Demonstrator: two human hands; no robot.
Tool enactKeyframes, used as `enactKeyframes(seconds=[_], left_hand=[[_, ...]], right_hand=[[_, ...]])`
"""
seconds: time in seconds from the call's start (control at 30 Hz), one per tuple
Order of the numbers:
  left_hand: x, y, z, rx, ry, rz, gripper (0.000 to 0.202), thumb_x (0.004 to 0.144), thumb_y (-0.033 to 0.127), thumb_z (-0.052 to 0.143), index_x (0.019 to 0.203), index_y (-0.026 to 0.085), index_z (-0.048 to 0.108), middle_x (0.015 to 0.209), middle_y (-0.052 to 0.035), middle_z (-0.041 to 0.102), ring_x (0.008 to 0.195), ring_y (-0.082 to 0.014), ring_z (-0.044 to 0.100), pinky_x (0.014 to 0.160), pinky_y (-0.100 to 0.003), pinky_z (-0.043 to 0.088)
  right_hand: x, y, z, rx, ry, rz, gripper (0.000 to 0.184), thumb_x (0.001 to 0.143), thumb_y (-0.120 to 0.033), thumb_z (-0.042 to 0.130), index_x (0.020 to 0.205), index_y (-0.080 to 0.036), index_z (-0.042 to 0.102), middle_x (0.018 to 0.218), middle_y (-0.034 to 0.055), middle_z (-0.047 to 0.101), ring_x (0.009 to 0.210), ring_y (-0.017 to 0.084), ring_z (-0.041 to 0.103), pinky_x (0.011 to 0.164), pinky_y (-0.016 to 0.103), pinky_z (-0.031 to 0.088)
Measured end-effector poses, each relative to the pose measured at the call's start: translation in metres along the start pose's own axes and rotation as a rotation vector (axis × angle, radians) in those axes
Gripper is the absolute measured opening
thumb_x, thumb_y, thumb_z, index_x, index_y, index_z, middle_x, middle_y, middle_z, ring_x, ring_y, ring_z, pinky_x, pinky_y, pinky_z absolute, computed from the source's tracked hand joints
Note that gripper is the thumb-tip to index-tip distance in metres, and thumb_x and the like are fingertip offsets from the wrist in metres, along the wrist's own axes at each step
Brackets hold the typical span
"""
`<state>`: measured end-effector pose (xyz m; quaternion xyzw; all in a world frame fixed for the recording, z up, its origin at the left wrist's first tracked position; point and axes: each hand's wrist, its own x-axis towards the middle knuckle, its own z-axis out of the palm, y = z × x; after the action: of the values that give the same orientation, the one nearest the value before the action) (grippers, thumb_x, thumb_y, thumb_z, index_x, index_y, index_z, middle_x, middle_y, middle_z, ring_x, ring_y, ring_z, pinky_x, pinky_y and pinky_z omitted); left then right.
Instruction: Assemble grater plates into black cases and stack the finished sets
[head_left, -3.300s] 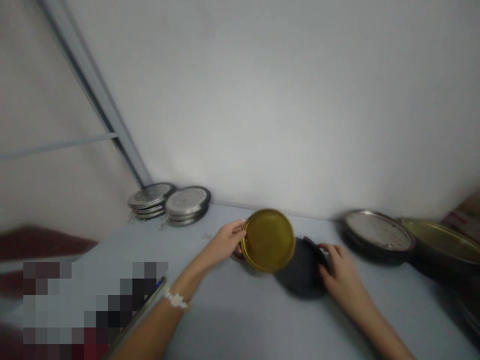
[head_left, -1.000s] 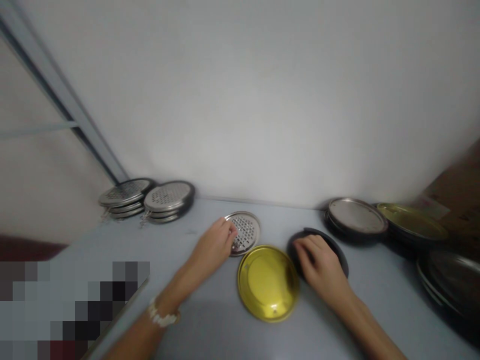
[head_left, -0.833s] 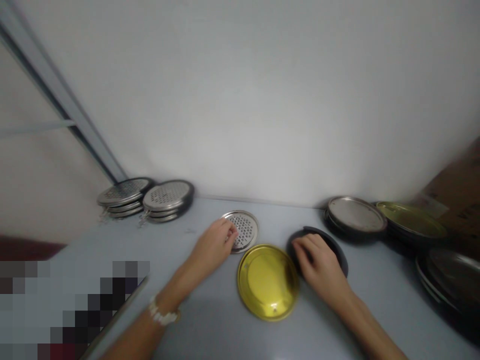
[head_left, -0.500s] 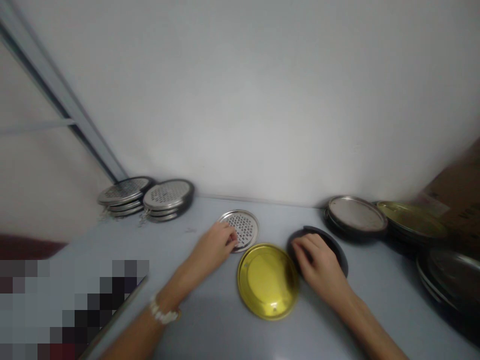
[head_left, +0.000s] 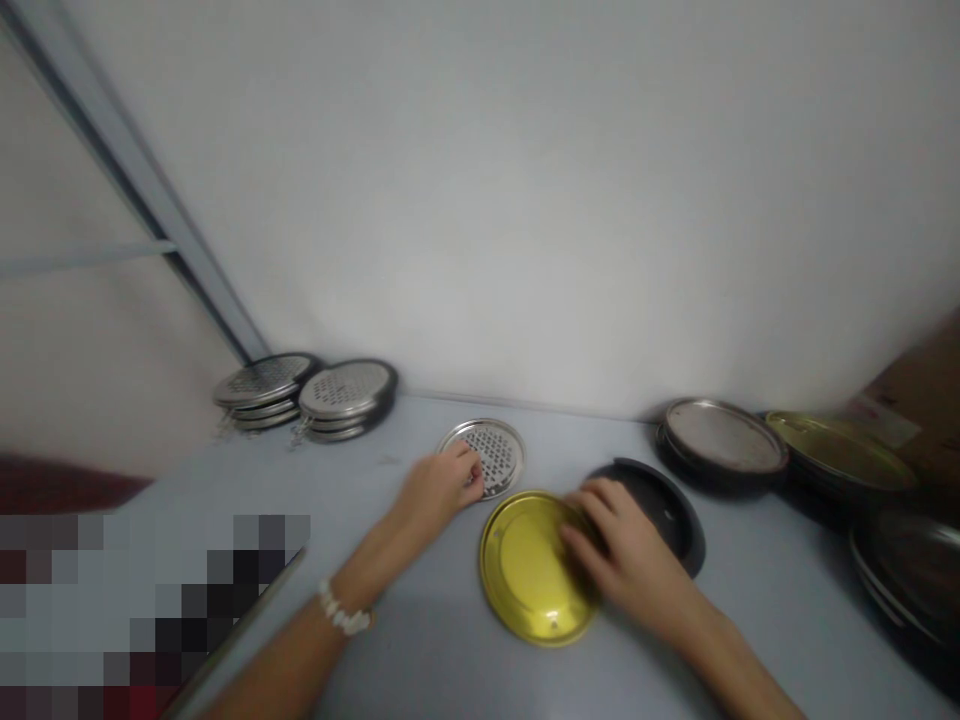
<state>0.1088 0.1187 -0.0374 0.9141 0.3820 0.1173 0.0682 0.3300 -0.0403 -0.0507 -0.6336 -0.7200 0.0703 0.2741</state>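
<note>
A round gold-coloured metal dish (head_left: pixel 525 575) lies flat on the pale grey table (head_left: pixel 465 660) in front of me. My right hand (head_left: pixel 619 555) reaches over its right edge, fingers curled on the rim. Just right of it lies a black round dish (head_left: pixel 667 505). Behind the gold dish rests a perforated silver disc (head_left: pixel 491 455); my left hand (head_left: pixel 442 487) touches its near left edge, fingers bent over the rim. A white bead bracelet sits on my left wrist.
Two stacks of perforated silver discs (head_left: pixel 345 398) stand at the back left by the wall. At the back right are stacked dishes with a silver lid (head_left: pixel 724 440), a gold-coloured tray (head_left: pixel 840 460) and dark pans (head_left: pixel 904 580). A white wall rises behind the table.
My right hand has slid left off the black dish onto the gold dish's right edge. The left hand stays on the perforated disc. 3.3 s ago the gold dish was held upright.
</note>
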Motion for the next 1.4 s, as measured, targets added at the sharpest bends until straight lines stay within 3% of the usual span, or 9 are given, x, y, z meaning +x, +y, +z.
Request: enactKeyframes(seconds=[0.23,0.57,0.7,0.87,1.07,1.23,1.4], left_hand=[[0.001,-0.004,0.002,-0.002,0.061,-0.030,0.009,0.086,0.019,0.061,0.082,0.020,0.070,0.090,-0.0032,0.071,0.078,-0.0191,0.064,0.068,-0.027,0.042],[0.001,-0.005,-0.001,-0.006,0.105,-0.013,0.008,0.086,0.019,0.062,0.082,0.020,0.069,0.090,-0.0015,0.070,0.074,-0.0160,0.063,0.066,-0.026,0.041],[-0.002,0.005,-0.005,-0.021,0.128,0.094,0.008,0.086,0.017,0.062,0.082,0.019,0.069,0.087,-0.0011,0.068,0.071,-0.0141,0.062,0.065,-0.025,0.041],[-0.018,0.030,-0.006,-0.067,0.021,0.358,0.008,0.081,0.012,0.061,0.079,0.019,0.065,0.082,0.0007,0.067,0.070,-0.0127,0.061,0.064,-0.023,0.042],[-0.045,0.060,-0.001,-0.010,-0.200,0.561,0.008,0.073,0.014,0.064,0.077,0.020,0.061,0.080,0.0017,0.067,0.063,-0.0137,0.060,0.049,-0.025,0.033],[-0.053,0.073,0.011,0.137,-0.266,0.552,0.009,0.076,0.015,0.062,0.083,0.020,0.061,0.082,-0.0011,0.068,0.059,-0.0166,0.061,0.045,-0.029,0.030],[-0.051,0.072,0.023,0.141,-0.276,0.495,0.007,0.079,0.019,0.061,0.086,0.021,0.062,0.086,-0.0005,0.069,0.060,-0.0177,0.062,0.045,-0.029,0.031]], right_hand=[[0.000,0.015,0.004,0.021,0.168,0.014,0.017,0.098,-0.026,0.050,0.112,-0.021,0.060,0.110,0.0096,0.060,0.105,0.026,0.057,0.094,0.044,0.049],[0.001,0.010,0.001,0.046,0.191,0.026,0.015,0.099,-0.026,0.048,0.106,-0.021,0.061,0.106,0.0091,0.061,0.102,0.025,0.058,0.091,0.042,0.050],[0.002,0.010,-0.001,0.054,0.226,0.027,0.015,0.098,-0.025,0.049,0.103,-0.021,0.062,0.104,0.0084,0.062,0.100,0.025,0.059,0.089,0.041,0.049],[0.004,0.015,-0.010,0.052,0.369,0.074,0.017,0.099,-0.026,0.048,0.099,-0.020,0.064,0.101,0.0083,0.063,0.099,0.025,0.060,0.091,0.040,0.047],[0.007,0.025,-0.018,0.069,0.504,0.181,0.019,0.098,-0.029,0.049,0.090,-0.021,0.064,0.093,0.0063,0.063,0.089,0.022,0.062,0.080,0.035,0.048],[0.008,0.026,-0.016,0.066,0.476,0.171,0.020,0.098,-0.029,0.049,0.088,-0.020,0.064,0.091,0.0058,0.063,0.087,0.022,0.062,0.079,0.034,0.047],[0.007,0.025,-0.014,0.061,0.459,0.150,0.020,0.097,-0.028,0.049,0.088,-0.020,0.065,0.091,0.0058,0.063,0.087,0.022,0.061,0.080,0.034,0.047]])
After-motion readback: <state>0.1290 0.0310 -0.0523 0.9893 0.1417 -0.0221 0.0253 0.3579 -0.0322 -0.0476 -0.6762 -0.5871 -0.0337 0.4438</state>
